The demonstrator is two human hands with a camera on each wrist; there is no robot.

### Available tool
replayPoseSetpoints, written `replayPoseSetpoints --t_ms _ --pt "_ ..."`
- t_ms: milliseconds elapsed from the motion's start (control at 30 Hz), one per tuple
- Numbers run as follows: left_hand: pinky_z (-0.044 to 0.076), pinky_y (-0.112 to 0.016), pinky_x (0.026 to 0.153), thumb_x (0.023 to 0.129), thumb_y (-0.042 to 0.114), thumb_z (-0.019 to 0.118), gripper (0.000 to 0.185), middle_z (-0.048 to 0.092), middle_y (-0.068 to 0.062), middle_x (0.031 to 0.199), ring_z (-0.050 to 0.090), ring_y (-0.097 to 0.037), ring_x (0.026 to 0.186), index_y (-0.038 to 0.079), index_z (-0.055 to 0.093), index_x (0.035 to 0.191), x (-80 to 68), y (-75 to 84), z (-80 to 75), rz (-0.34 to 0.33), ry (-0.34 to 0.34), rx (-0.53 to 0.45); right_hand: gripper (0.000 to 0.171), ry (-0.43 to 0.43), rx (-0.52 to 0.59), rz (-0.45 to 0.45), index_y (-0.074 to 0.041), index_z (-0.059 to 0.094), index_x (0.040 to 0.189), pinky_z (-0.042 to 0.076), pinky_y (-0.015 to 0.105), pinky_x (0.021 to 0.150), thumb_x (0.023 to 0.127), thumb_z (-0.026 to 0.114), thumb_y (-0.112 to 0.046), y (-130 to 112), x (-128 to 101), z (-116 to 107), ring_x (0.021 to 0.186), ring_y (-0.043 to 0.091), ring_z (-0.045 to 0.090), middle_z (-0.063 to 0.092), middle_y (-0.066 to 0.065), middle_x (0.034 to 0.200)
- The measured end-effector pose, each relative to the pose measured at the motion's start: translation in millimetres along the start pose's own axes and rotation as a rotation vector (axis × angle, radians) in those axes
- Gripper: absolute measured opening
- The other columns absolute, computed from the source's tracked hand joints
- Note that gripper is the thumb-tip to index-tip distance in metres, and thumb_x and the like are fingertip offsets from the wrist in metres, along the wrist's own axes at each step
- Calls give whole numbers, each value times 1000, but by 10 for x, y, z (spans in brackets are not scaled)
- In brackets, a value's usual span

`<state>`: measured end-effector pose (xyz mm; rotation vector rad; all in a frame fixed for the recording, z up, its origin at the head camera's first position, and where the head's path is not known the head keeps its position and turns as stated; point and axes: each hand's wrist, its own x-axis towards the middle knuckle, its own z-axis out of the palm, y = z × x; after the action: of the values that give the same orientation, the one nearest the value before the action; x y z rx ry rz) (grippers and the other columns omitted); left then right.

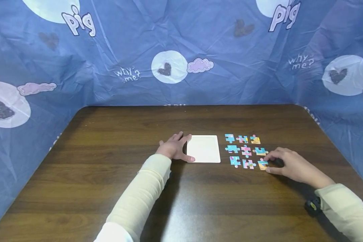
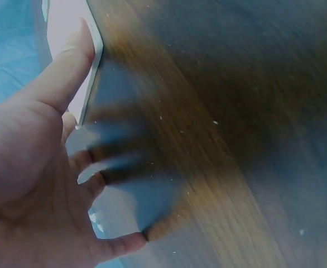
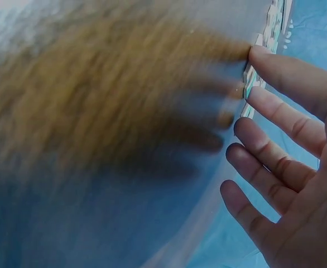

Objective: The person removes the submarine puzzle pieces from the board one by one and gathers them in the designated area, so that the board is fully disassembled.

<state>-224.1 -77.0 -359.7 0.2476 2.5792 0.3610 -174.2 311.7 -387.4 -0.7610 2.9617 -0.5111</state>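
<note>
A square white tray with a raised rim lies flat on the table. My left hand is at its left side, fingers spread; in the left wrist view the thumb rests on top of the tray's edge. To the right of the tray, colourful jigsaw pieces lie apart in three rows. My right hand has its thumb and index finger at opposite corners of the bottom-right puzzle piece, pinching it at the tabletop. The other right fingers are loosely bent. The right wrist view shows the pieces only edge-on.
The brown wooden table extends around the tray and pieces. A blue printed cloth hangs behind the table and along both sides. A dark wrist device sits at the right sleeve's cuff.
</note>
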Motion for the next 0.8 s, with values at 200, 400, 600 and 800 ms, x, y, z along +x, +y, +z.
replayPoseSetpoints --t_ms 200,400,600,800 --pt "6 -68 119 89 55 73 98 5 -6 171 5 -28 157 31 15 165 1 -17 10 22 17 8 29 0 -13 -3 -11 74 104 52 49 80 82 86 -26 3 4 -11 90 22 61 63 -2 95" --pt "6 -68 119 89 53 74 99 4 -7 171 4 -28 157 31 15 165 -12 -28 -10 23 6 12 29 7 -16 -11 -11 74 104 52 52 82 83 86 -27 12 -1 -33 94 28 64 66 1 99" --pt "5 -68 119 90 53 73 98 2 -7 171 2 -28 157 30 13 165 -11 -24 -15 16 -7 14 28 35 6 18 -9 74 109 52 57 86 88 82 -26 -30 40 -102 103 37 65 68 9 106" --pt "6 -68 119 90 53 73 98 2 -8 171 3 -28 157 29 14 165 -7 -25 -1 19 -5 4 28 19 33 1 -9 74 113 52 56 87 92 77 -27 -141 159 -119 105 37 65 68 11 111"
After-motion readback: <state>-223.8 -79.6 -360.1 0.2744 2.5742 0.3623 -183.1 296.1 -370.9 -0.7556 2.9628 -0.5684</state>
